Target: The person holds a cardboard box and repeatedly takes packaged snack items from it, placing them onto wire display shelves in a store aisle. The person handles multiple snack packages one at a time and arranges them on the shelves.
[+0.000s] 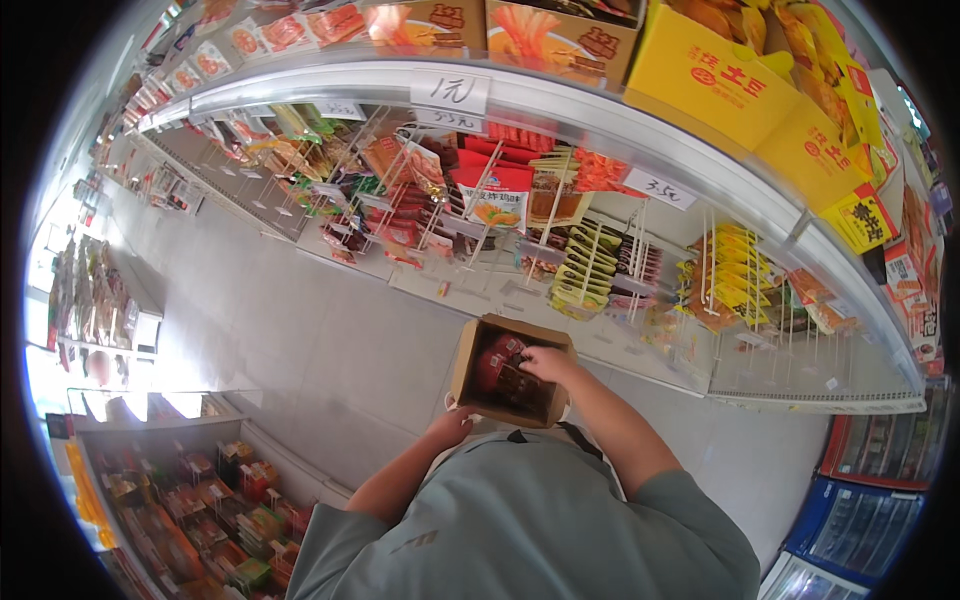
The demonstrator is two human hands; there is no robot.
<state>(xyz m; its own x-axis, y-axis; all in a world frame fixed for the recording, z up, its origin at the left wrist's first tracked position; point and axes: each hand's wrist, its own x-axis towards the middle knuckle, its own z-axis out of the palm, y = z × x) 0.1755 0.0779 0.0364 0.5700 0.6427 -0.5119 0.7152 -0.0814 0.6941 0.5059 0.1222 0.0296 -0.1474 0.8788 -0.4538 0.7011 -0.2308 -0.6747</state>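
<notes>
An open brown cardboard box (463,375) is held against my front at waist height. My left hand (452,426) is closed at its near left corner, the fingertips partly hidden. My right hand (546,364) reaches in over the right wall, its fingers pinched on the edge of a dark snack packet (518,385). Beside it in the box lies a red snack packet (492,362). The box's inside is in shadow, so I cannot tell how many packets it holds.
Ahead is a curved shelf (590,88) with several hooks of hanging snack packets (490,195) below. Yellow cartons (715,75) stand on top at the right. A low display of packaged goods (210,500) is at the near left, and blue-framed cases (850,530) at the near right.
</notes>
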